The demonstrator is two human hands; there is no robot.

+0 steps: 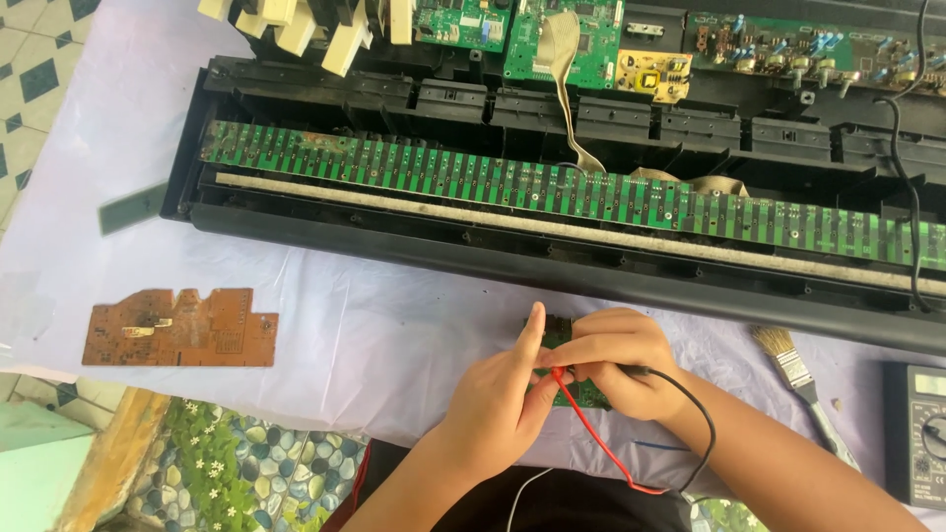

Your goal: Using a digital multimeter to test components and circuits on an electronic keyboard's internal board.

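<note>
Two hands [562, 374] on flat green board [581, 392]

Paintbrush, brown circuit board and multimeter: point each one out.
Paintbrush [788, 361], head view, on the metal band below the bristles.
Brown circuit board [182, 327], head view, on the middle of its copper face.
Multimeter [916, 433], head view, on its dark body at the frame's right edge.

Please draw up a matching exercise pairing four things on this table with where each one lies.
Things:
1. brown circuit board
2. paintbrush
3. multimeter
4. small green board

Places:
A. under the two hands
B. far right edge
C. alone, at left on the cloth
D. just left of the multimeter

Pairs: 1-C, 2-D, 3-B, 4-A
</note>
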